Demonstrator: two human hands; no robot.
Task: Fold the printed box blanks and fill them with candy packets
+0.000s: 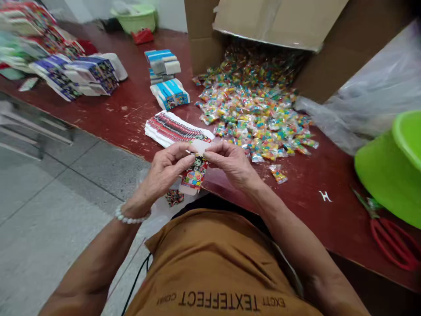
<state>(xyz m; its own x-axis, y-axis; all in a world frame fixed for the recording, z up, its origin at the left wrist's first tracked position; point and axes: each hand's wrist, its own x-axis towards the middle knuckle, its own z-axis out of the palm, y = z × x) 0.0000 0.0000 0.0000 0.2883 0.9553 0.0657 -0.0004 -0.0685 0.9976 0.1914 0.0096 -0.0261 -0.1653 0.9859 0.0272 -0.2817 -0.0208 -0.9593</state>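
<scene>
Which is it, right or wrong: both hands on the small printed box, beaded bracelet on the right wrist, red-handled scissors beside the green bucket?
Wrong on one count: the head view shows the beaded bracelet on the left wrist, not the right. The rest stands: left hand and right hand on the small printed box, red-handled scissors beside the green bucket.

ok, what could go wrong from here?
1. The left hand and right hand pinch the box near its upper end, by the table edge; a slip might drop it off.
2. The loose candies spread close to the right hand, so a sideways brush could scatter some.
3. The scissors lie with their handles near the edge; a knock could send them down.
</scene>
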